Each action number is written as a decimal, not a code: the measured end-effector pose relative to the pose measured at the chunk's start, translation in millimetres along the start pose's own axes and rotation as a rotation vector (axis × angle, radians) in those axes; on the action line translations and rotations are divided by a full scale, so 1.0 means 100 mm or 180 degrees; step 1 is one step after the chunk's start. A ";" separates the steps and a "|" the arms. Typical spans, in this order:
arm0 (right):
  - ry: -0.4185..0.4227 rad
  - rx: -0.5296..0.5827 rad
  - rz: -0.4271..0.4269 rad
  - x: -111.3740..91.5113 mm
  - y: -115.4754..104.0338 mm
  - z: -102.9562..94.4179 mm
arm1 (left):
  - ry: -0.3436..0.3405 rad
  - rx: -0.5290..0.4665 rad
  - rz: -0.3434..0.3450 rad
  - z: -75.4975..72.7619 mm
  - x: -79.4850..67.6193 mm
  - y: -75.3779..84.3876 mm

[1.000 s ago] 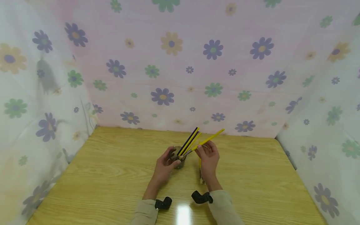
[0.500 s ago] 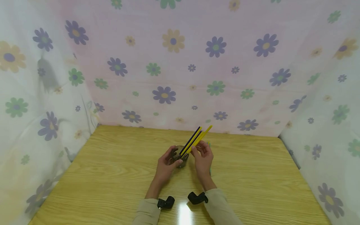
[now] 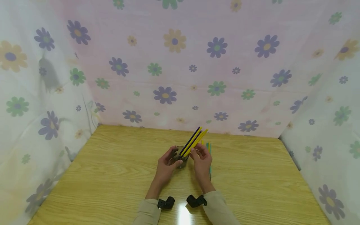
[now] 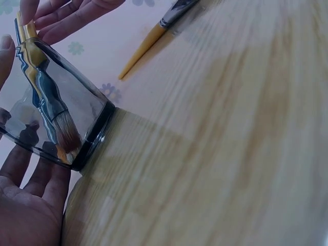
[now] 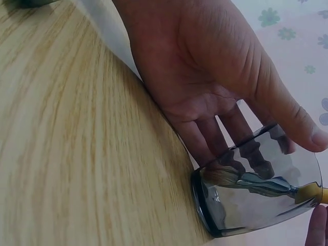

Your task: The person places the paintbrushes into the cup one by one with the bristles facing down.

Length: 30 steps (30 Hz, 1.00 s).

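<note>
A clear grey-tinted glass (image 3: 181, 164) leans on the table, and my left hand (image 3: 164, 168) grips it with thumb and fingers curled round its side. Several paintbrushes (image 3: 191, 140) with dark blue and yellow handles slant out of it to the upper right. Their bristles (image 4: 67, 134) show through the glass near its bottom in the left wrist view. At the glass's mouth my right hand (image 3: 203, 165) pinches a yellow-handled paintbrush (image 3: 204, 132) beside the others. In the right wrist view the left hand (image 5: 205, 66) wraps the glass from behind; only fingertips of the right hand (image 5: 319, 225) show.
Loose brushes with green and yellow handles (image 3: 208, 146) lie on the wooden table (image 3: 112, 175), partly hidden behind the right hand. A tapered yellow piece (image 4: 143, 50) with a dark shiny part lies there in the left wrist view. Flowered cloth (image 3: 191, 78) surrounds the table's back and sides.
The right hand has moved left toward the glass, bringing the yellow brush from a slant outside the bundle in beside the other handles, and lower. The left hand keeps its grip on the glass.
</note>
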State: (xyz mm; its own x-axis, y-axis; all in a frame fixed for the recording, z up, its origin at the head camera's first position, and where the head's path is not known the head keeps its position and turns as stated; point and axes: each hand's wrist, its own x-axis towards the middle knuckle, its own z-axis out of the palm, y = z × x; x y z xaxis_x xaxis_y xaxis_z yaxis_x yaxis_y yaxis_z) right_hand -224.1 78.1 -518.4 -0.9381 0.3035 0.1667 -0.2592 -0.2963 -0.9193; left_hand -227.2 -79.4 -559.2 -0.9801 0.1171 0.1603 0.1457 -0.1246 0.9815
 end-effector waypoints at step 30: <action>-0.0509 0.1775 0.0995 0.08 -0.19 -0.98 | -0.0095 -0.0042 -0.0076 0.00 -0.04 0.05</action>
State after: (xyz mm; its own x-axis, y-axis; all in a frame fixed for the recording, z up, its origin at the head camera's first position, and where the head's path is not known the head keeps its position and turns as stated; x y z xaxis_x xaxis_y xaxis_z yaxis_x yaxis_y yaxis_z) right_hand -204.0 175.1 -534.7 -0.9999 0.0015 0.0121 -0.0087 -0.7866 -0.6174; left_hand -223.0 -80.0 -555.3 -0.9788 0.1496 0.1401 0.1202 -0.1343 0.9836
